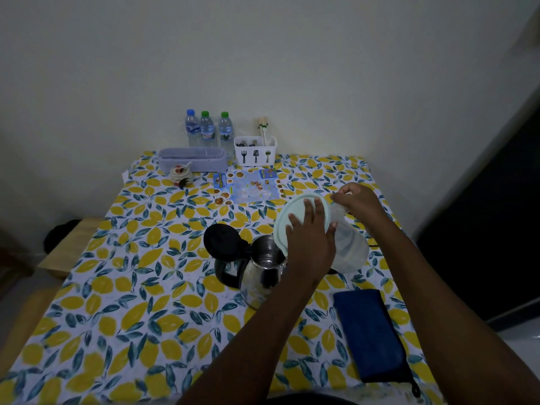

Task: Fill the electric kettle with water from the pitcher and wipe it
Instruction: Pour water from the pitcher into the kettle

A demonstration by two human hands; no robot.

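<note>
Pitcher [350, 249] tilts over open kettle [260, 276], gripped by right hand [356, 200]; left hand [309, 241] presses flat on its lid [295, 211].

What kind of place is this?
Probably a home dining area: a lemon-print tablecloth, a white cutlery caddy holding utensils and chopsticks, and an electric kettle with its lid open.

The kettle [260, 276] is polished steel, glossy enough to mirror the print around it. Its flip lid [222, 239] is black plastic and duller. The pitcher [349, 244] is cloudy, translucent plastic under a smooth, pale mint cover [295, 209], also plastic. The folded blue cloth [368, 331] looks soft and matt. The counter [131, 287] wears a smooth printed covering, and on it lies a paper leaflet [251, 190].
</note>
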